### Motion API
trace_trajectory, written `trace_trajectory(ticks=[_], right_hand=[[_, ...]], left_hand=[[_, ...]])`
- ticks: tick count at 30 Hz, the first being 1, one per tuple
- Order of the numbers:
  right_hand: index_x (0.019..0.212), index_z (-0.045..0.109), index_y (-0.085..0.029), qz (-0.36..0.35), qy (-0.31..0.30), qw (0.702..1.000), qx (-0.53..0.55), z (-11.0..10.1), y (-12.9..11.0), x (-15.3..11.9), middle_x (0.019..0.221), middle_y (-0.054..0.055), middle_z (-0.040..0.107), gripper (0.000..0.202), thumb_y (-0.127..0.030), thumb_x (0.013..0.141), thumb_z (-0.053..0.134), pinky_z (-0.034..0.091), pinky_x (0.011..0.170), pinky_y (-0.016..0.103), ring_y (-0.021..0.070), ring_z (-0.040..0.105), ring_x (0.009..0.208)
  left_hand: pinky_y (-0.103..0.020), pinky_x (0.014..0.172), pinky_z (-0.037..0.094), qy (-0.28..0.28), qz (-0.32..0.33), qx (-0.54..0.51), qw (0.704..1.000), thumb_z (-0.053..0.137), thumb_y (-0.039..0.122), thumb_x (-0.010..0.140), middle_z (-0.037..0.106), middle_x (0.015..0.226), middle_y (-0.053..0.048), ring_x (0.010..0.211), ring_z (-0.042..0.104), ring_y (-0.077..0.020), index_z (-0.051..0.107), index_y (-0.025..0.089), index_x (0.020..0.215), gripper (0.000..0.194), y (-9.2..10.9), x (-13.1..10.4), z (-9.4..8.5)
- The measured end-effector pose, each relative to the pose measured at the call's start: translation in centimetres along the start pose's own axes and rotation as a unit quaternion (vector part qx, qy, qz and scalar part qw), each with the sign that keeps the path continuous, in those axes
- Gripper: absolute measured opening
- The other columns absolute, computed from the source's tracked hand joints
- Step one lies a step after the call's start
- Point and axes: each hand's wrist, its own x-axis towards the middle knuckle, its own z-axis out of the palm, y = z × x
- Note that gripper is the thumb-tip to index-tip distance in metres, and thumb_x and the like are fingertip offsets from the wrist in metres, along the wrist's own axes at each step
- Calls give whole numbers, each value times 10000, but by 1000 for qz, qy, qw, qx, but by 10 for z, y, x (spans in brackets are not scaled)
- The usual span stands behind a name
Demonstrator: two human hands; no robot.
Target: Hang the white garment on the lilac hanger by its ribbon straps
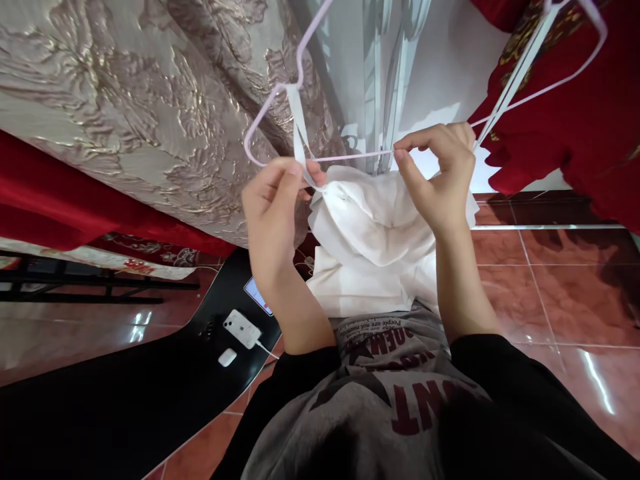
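A pale pink clothes hanger (356, 156) spans the space in front of me, its lower bar running behind my right hand. From it hangs a white garment (373, 233) by thin straps, one looped over each shoulder of the hanger. My left hand (274, 210) is closed on the left white strap (299, 127), just above where it joins the garment. With thumb and forefinger, my right hand (440, 173) pinches the hanger's lower bar. Close beside that hand's knuckles runs the right strap (515, 77), taut.
Embossed beige fabric (190, 140) hangs at the left, red cloth (565, 127) at the right. A black bench (125, 400) at lower left carries a white phone (242, 329) on a cable, a white case (227, 358) and a lit screen (257, 295). Reddish floor tiles (575, 300) lie at right.
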Motion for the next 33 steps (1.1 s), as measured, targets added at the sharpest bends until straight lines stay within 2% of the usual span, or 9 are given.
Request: trace_trajectory(ticks=[4, 7, 11, 15, 18, 22, 26, 28, 33], right_hand=[[919, 671, -261, -28, 9, 999, 27, -3, -9, -7, 840, -13, 646, 209, -420, 963, 542, 422, 939, 413, 164, 575, 895], [960, 670, -265, -24, -1, 999, 39, -4, -16, -9, 888, -34, 674, 154, -357, 964, 547, 406, 963, 397, 147, 577, 905], [1028, 670, -281, -23, -31, 998, 46, -5, -17, -11, 987, -53, 709, 134, -322, 943, 574, 390, 1007, 400, 147, 585, 944], [1036, 683, -284, -16, -26, 998, 48, -7, -16, -12, 1026, -51, 718, 145, -295, 934, 581, 383, 1066, 427, 154, 600, 987], [1110, 678, -297, -25, -47, 997, 63, -7, -22, -12, 1102, -42, 715, 204, -275, 928, 587, 386, 1111, 463, 166, 620, 1049], [1160, 673, -295, -34, -59, 992, 103, -12, -33, -13, 1206, -25, 705, 253, -250, 920, 609, 364, 1197, 501, 186, 640, 1164], [1185, 692, -276, 2, 178, 972, 156, -35, -10, -12, 1226, 26, 678, 299, -262, 888, 662, 479, 1093, 442, 213, 621, 1205], [1255, 669, -281, 54, 230, 963, 126, -47, 14, -10, 1296, 40, 636, 412, -261, 846, 713, 488, 1060, 440, 226, 606, 1199], [1166, 717, -277, 106, 95, 985, 97, -46, 37, -8, 1318, 92, 595, 348, -249, 819, 723, 559, 895, 359, 200, 653, 1046]], left_hand=[[-328, 683, 557, -42, 2, -79, 996, 603, 305, 989, 721, 1108, -45, 1068, 672, -282, 770, 254, 1069, 192, 43, 22, 6], [-350, 952, 571, -33, -39, -170, 984, 346, 329, 1079, 655, 1303, -8, 1317, 553, -237, 715, 210, 1093, 388, 58, 42, 9], [-309, 1096, 486, 168, -6, -223, 960, 244, 246, 1095, 636, 1344, 7, 1346, 527, -163, 660, 203, 1060, 419, 38, 44, -2], [-276, 833, 570, 318, -39, -187, 928, 463, 141, 975, 638, 1351, -15, 1178, 639, -188, 663, 231, 1087, 246, 1, 29, -14], [-226, 534, 476, 214, -100, -161, 958, 465, 215, 1019, 707, 1216, -110, 935, 696, -198, 689, 157, 1083, 240, -9, 22, -6], [-221, 395, 310, 124, -54, -162, 977, 440, 224, 1069, 739, 969, -82, 726, 667, -173, 652, 195, 991, 227, -4, 18, 23], [-252, 387, 273, 85, -51, -175, 980, 405, 143, 1078, 695, 867, -54, 641, 628, -168, 595, 229, 907, 270, -9, 18, 35], [-264, 386, 242, 78, -43, -180, 980, 375, 129, 1090, 686, 839, -47, 583, 584, -156, 588, 222, 904, 297, -16, 20, 33], [-293, 461, 257, 96, -40, -158, 982, 379, 139, 1115, 672, 808, -12, 534, 484, -135, 568, 224, 930, 278, -27, 26, 27]])
